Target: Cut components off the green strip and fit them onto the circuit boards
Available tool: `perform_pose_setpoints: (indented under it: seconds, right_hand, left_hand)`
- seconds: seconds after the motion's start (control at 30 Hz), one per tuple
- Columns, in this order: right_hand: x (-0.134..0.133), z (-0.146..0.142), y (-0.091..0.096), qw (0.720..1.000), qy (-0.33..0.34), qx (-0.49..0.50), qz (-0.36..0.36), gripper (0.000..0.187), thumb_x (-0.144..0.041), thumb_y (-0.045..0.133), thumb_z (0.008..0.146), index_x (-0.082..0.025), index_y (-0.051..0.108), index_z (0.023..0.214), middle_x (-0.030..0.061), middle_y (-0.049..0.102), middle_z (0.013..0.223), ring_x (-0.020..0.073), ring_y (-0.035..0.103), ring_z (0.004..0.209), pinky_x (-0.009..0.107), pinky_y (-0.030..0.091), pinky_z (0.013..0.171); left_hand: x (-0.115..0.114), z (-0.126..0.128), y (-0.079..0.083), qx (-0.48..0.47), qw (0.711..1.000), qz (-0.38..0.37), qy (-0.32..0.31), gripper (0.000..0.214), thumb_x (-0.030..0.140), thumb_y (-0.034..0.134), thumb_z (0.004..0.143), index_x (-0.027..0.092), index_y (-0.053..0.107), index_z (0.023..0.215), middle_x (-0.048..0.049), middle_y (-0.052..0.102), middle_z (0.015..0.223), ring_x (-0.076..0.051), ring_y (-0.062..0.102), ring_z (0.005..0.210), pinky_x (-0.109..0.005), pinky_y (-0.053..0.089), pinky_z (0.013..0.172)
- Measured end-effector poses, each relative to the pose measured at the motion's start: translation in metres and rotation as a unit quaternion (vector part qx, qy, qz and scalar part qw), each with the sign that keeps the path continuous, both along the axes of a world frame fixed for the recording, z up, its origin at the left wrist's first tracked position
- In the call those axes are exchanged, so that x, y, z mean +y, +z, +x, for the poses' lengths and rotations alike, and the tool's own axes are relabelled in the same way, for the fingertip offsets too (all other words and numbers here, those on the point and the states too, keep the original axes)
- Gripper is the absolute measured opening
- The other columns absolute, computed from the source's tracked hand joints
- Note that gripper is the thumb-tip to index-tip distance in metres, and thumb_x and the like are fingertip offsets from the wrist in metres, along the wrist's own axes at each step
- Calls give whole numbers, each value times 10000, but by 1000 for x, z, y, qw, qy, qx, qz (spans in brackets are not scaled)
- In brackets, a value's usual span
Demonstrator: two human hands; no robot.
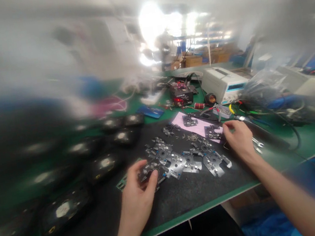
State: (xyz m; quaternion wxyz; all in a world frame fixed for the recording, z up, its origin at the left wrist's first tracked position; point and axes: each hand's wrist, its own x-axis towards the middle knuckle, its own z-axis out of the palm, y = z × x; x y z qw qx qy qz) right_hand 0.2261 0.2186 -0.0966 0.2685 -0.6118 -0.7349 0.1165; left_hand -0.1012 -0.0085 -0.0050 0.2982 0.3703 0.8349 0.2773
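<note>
Left hand nearest, clamped thumb-over-fingers on a dark plate at the near-left end of the loose plates on the black mat: looks like pick-and-sort. Right hand bunched by the pink sheet, can't tell if gripping; plates overlap, so lifting one takes a clean pinch. No legible writing, too blurred.

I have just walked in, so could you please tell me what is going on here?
A person works at a mat with bare hands. The left hand holds a dark plate. The right hand rests by a pink sheet; whether its fingers grip anything is unclear. Grey plates lie between the hands.
</note>
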Motion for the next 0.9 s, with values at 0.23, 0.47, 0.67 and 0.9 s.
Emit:
perform_pose_setpoints:
  seconds: [0.23,0.47,0.67,0.9]
  right_hand:
    - [1,0,-1,999,-35,4,-27,350,-413,545,980,-130,722,1088,79,661,989,153,564,911,296,371,876]
    - [4,7,-7,998,-38,11,-50,369,-467,551,956,-181,728,1107,61,682,999,178,601,906,317,389,857]
    - [5,11,-4,996,-24,14,-83,444,-522,496,951,-184,730,1117,93,699,1037,247,634,887,357,428,798]
    - [-6,3,26,998,-5,25,-54,564,-603,451,939,-144,746,1083,156,689,1102,311,640,901,430,454,803]
  left_hand:
    - [2,2,5,47,998,-33,-20,782,730,496,855,240,473,1464,-1,514,1297,123,550,1023,90,438,859]
    - [6,7,7,72,997,-33,-25,719,722,418,904,254,500,1444,23,509,1299,136,530,1034,82,417,835]
    - [6,12,4,114,993,-20,-17,567,624,386,957,304,565,1390,52,424,1404,93,431,1302,-36,378,1177]
    - [-1,13,-10,176,984,5,-36,465,541,354,988,393,600,1354,83,396,1426,53,402,1343,-154,414,1229]
